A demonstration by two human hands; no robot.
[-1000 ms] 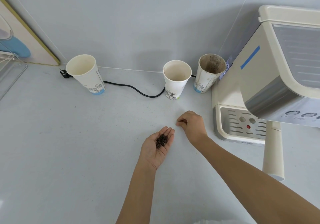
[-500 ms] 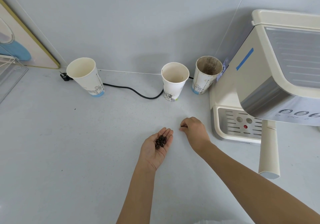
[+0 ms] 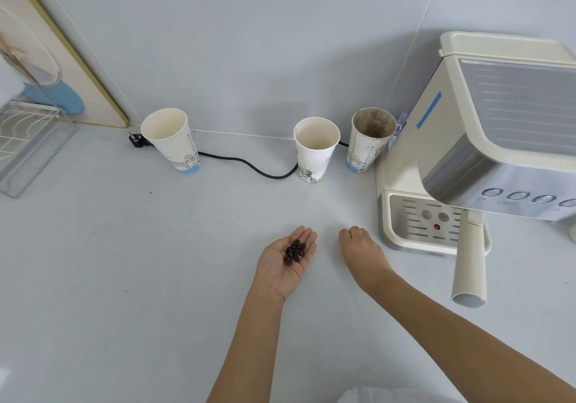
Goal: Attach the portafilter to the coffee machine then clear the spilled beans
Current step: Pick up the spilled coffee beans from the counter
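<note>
Change: over the last second our right hand [image 3: 361, 248] has drawn back from the spot on the tabletop [image 3: 124, 278] where it was pinching, towards the coffee machine [image 3: 467, 141]; our left hand [image 3: 288, 257] has stayed put, palm up.
Meaning: we judge the picking is nearly done, since we see no whole beans left on the tabletop, only a few dark specks.
Portafilter: its cream handle [image 3: 469, 265] juts out from under the machine head, so we take it as attached.
Left fingers: spread flat and open, cupping a small heap of coffee beans [image 3: 294, 251] in the palm.
Right fingers: curled under, knuckles up, tips at the tabletop; we cannot tell whether they pinch a bean.
Next: we would tip the beans into one of the paper cups [image 3: 316, 147] behind.
</note>
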